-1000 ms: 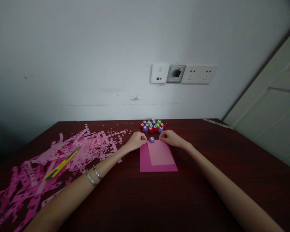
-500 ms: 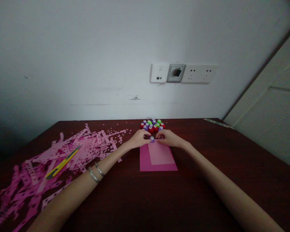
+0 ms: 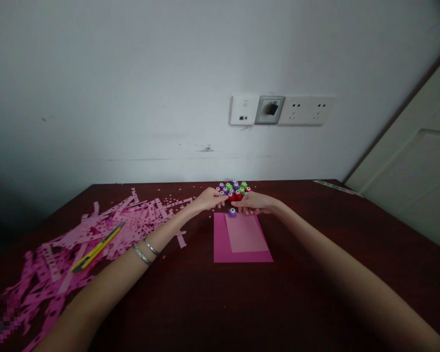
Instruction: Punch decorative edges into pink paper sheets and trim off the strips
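A purple craft punch with a white round top stands at the far edge of the light pink paper, which lies over a darker pink sheet. My right hand is just right of that punch, fingers stretched out and apart, thumb pointing left. To the left, my left hand has its fingertips pressed together beside the grouped punches; whatever they may hold is too small to make out. Behind both hands stand several red, purple and green punches, partly covered by my fingers.
Punched pink paper strips are heaped on the left of the dark wooden table, with a yellow utility knife on top. Small paper bits lie near the heap. A wall with sockets rises behind; a flat strip lies at the back right.
Both hands have moved away from the purple punch, which stays on the paper. My left hand has shifted up and left toward the group; my right hand's fingers have straightened.
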